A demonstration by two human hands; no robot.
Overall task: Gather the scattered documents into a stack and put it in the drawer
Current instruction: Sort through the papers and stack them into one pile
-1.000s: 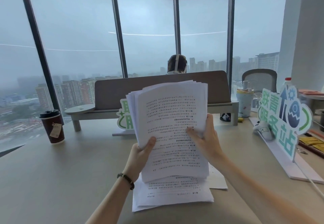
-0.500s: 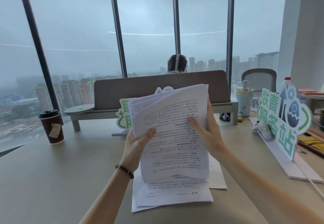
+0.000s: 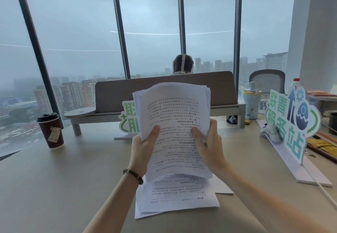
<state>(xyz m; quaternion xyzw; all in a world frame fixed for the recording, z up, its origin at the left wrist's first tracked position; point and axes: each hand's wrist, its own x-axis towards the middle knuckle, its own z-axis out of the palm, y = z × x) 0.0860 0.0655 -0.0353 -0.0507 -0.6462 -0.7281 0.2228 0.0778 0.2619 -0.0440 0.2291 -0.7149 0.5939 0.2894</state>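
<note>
A stack of documents [image 3: 175, 123] is gripped upright by the left hand [image 3: 144, 152] and right hand [image 3: 209, 150] — above loose sheets [image 3: 178, 196] on the desk [image 3: 63, 178]. Left of the stack, a lidded coffee cup [image 3: 51, 130] is seen — contents hidden.

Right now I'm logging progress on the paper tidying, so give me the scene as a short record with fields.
held stack: sheaf of printed documents, upright above the desk, top edges fanned and uneven
left hand: left hand grips the sheaf's left edge, thumb on the front page
right hand: right hand grips its right edge
still on desk: loose sheets lying flat under the sheaf
desk: desk
drawer: not in view
other items: coffee cup at left; green sign at right
</note>
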